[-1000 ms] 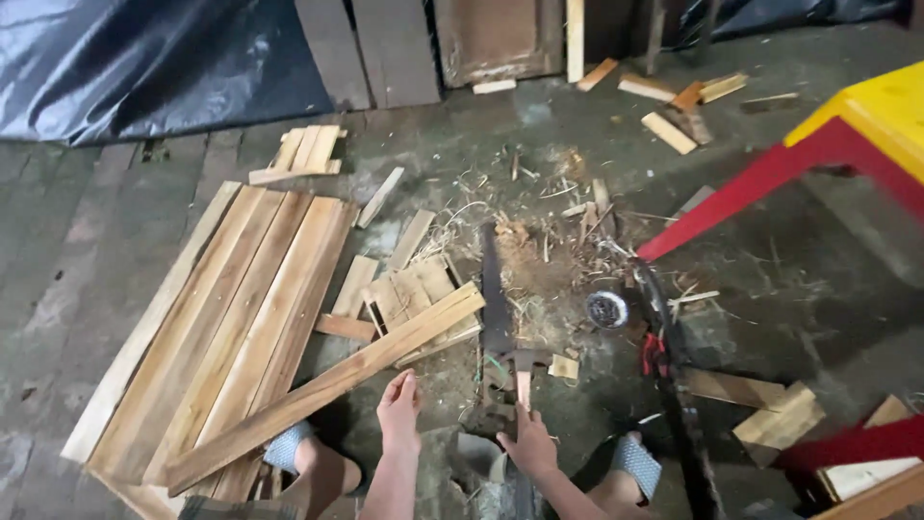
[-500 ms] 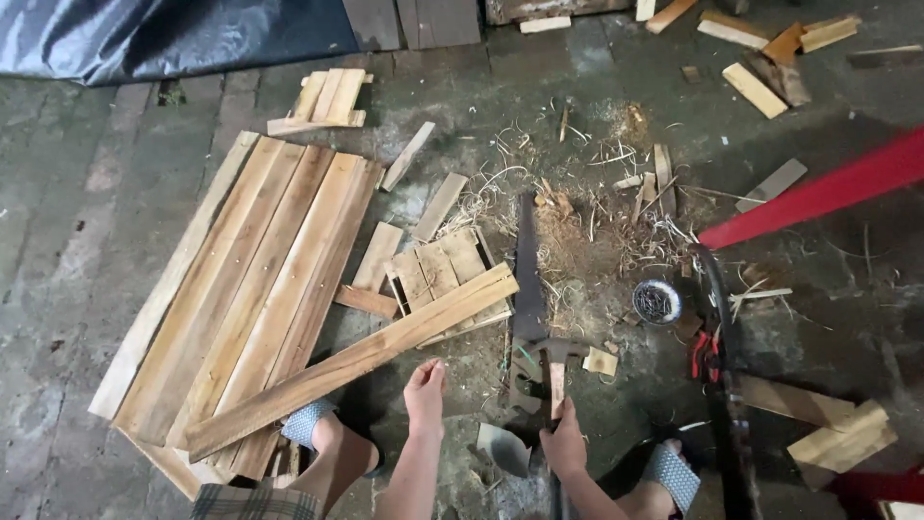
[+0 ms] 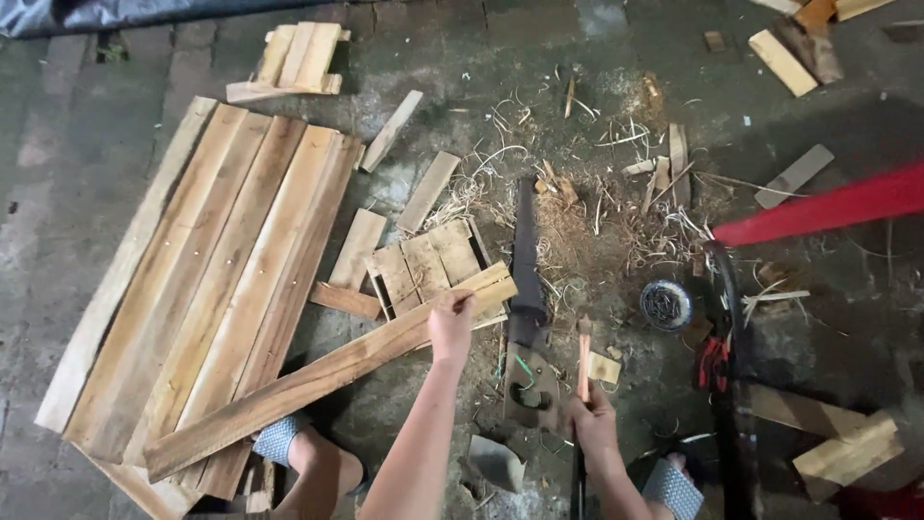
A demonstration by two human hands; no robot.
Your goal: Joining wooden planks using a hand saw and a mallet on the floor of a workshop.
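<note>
**Hands on a plank and a hammer handle, over a littered concrete floor**

From my remote seat I look straight down at a dark, stained concrete floor [image 3: 77, 193], cracked into slabs at the left. On that side lies a stack of long planks [image 3: 212, 279], side by side and running diagonally up to the right. Above them sits a small bundle of short boards [image 3: 294, 60].

Next comes the long plank [image 3: 327, 376], lying slantwise across the foot of the stack, its right end resting on a small slatted panel [image 3: 423, 265]. My left hand [image 3: 450, 323] is closed over that right end, fingers wrapped on the edge. A sandalled foot [image 3: 289, 443] shows just below the plank.

In the middle, loose offcuts and pale shavings [image 3: 587, 221] are scattered over the floor. A handsaw [image 3: 526, 289] lies lengthwise there, handle toward me. Just right of it, my right hand [image 3: 592, 419] is gripped tightly round the wooden handle of a hammer [image 3: 583, 361], which stands upright, its head hard to make out.

Further right sit a small round tin [image 3: 666, 304], a dark curved bar [image 3: 731, 385], and a red beam [image 3: 828, 204] slanting in from the edge. More wood blocks [image 3: 847, 448] lie bottom right, others at the top right corner.
</note>
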